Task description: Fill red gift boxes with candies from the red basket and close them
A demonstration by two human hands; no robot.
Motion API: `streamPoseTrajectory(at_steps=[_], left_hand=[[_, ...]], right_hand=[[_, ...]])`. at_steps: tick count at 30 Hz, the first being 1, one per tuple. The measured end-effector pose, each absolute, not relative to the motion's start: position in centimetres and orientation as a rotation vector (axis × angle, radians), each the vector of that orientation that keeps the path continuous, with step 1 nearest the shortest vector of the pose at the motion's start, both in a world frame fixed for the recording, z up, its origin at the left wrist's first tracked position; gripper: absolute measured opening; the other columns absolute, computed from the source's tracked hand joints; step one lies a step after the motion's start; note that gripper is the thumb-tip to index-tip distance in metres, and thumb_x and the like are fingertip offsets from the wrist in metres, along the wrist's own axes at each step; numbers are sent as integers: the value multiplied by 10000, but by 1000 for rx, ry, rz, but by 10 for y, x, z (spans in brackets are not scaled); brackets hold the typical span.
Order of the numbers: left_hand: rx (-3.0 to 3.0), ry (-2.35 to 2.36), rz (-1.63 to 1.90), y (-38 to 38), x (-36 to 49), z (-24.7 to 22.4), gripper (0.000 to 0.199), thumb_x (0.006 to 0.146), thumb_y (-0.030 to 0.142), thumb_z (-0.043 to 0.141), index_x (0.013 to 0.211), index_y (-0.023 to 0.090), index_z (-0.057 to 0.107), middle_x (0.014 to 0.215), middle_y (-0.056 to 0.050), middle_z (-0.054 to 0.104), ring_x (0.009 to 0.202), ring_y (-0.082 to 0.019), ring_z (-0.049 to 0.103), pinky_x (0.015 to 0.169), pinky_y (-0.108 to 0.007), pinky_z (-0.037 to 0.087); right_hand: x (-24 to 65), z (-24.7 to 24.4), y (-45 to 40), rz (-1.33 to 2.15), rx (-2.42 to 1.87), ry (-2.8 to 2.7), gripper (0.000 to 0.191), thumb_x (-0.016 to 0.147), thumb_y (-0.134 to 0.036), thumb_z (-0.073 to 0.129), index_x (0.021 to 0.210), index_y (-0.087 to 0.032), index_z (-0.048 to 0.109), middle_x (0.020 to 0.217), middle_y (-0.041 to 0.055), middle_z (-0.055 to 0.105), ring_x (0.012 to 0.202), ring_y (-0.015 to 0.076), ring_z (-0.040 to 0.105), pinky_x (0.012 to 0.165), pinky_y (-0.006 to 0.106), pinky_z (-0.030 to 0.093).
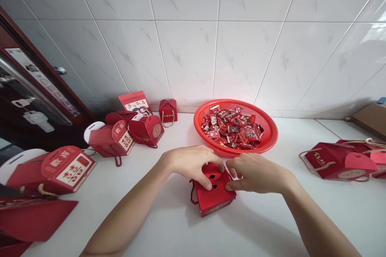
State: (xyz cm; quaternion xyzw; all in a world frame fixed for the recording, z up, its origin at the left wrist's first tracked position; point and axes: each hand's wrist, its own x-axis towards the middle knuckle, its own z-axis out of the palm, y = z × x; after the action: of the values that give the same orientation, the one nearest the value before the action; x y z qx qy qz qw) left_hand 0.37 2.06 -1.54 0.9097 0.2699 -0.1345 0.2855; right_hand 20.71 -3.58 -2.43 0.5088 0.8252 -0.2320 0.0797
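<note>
A small red paper gift box (215, 200) sits on the white counter in front of me, with a dark red cord hanging at its left side. Two dark holes show in its top flaps. My left hand (196, 164) curls over the top, its thumb pressed beside the holes and its fingers behind the far flap. From the other side my right hand (256, 172) holds the right edge, thumb on top and fingers bent. Just beyond the box stands a red plastic basket (273, 128) heaped with red-wrapped candies (232, 126).
Several red gift boxes (111, 138) stand along the left, some with raised flaps. A small box with a rope handle (168, 111) is against the tiled wall. More red boxes (337, 160) lie at right, near a brown carton (370, 118). At far left, keys (37, 118) hang from a door.
</note>
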Motion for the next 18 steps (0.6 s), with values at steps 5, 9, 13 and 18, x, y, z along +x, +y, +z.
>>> streamPoseTrajectory(at_steps=[5,9,13,18], left_hand=[[2417,675,-362,22,3,-15,608,796,384,789,1379,336,621,1134,-40,671,989,-240,639,845,-301,460],[2404,701,-388,24,3,-16,519,781,386,805,1274,279,684,1151,-48,673,1010,-240,634,803,-283,461],[2405,696,-390,25,3,-16,460,777,385,806,1206,251,709,1105,-40,678,929,-218,634,768,-280,452],[2390,715,-374,23,3,-15,428,779,381,797,1177,253,707,1074,-35,670,929,-212,627,715,-270,423]], right_hand=[[209,-23,-32,-764,1521,2435,238,848,-415,700,781,-200,624,793,34,684,755,206,636,563,279,344],[210,-25,-28,-796,1533,2408,268,830,-448,719,772,-202,630,800,40,701,759,224,649,569,291,364],[214,-30,-27,-772,1569,2441,280,808,-471,742,764,-214,641,759,42,689,680,222,615,547,302,355],[226,-36,-27,-840,1584,2528,315,770,-514,769,866,-219,711,804,54,689,682,232,619,550,303,391]])
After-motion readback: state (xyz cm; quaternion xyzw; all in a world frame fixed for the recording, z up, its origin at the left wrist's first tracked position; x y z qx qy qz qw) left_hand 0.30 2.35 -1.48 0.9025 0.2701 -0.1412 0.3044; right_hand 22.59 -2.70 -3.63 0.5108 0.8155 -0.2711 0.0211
